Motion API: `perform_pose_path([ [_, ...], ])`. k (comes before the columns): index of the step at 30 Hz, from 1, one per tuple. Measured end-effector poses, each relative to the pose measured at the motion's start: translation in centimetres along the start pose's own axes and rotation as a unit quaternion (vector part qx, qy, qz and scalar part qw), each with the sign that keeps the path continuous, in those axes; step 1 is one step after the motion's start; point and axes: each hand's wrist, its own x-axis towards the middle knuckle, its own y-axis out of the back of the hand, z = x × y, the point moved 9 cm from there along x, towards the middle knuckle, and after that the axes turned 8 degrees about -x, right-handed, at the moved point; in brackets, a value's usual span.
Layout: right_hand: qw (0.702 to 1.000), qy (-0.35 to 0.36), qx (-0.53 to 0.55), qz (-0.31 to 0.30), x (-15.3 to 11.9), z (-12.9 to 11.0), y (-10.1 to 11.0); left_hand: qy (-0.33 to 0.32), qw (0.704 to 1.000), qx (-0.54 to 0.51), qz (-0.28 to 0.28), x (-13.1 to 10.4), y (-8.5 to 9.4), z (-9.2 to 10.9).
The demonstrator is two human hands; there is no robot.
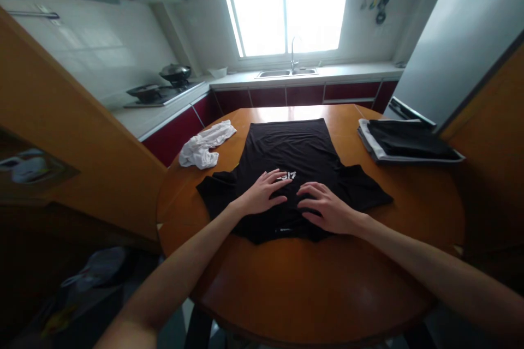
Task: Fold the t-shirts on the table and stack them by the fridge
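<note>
A black T-shirt [292,147] lies spread out on the round wooden table [303,283], its collar toward me and its hem toward the window. White print shows on its middle, partly covered by my fingers. My left hand [264,193] rests on the shirt at the print, fingers spread. To its right, my right hand [325,208] is on or just over the cloth, fingers apart and slightly bent. Neither hand holds anything.
A crumpled white cloth [204,144] lies at the table's back left. Folded black, white and grey garments [405,140] are stacked at the back right. Beyond stand a counter with a sink [275,73], a stove with pans [176,72] and a fridge [446,38].
</note>
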Motion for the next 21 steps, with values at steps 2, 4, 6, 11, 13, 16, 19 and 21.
perform_pose_path([
  [2,0.998,0.04,0.012,-0.038,-0.5,-1.7,0.2,-0.04,0.998,-0.044,-0.028,-0.8,0.6,1.8],
  [4,0.996,0.065,0.009,-0.066,-1.4,-3.2,0.3,-0.071,0.992,-0.066,-0.081,-2.2,0.5,3.6],
  [6,0.994,0.069,-0.012,-0.078,-2.6,-4.1,0.2,-0.09,0.988,-0.052,-0.113,-4.1,0.2,4.9],
  [11,0.994,0.041,-0.066,-0.083,-4.7,-4.3,-0.9,-0.083,0.994,0.002,-0.077,-8.9,0.4,5.3],
  [13,0.993,0.039,-0.077,-0.082,-4.8,-4.4,-1.2,-0.083,0.995,0.023,-0.054,-10.3,0.6,5.3],
  [16,0.993,0.037,-0.068,-0.092,-4.8,-4.7,-1.1,-0.102,0.993,0.053,-0.033,-11.5,0.4,5.7],
  [19,0.992,0.034,-0.047,-0.11,-5.0,-5.1,-0.6,-0.116,0.989,0.087,-0.005,-12.0,0.3,6.2],
  [21,0.992,0.025,-0.044,-0.112,-5.2,-5.2,-0.3,-0.121,0.988,0.095,0.005,-12.1,0.0,6.4],
])
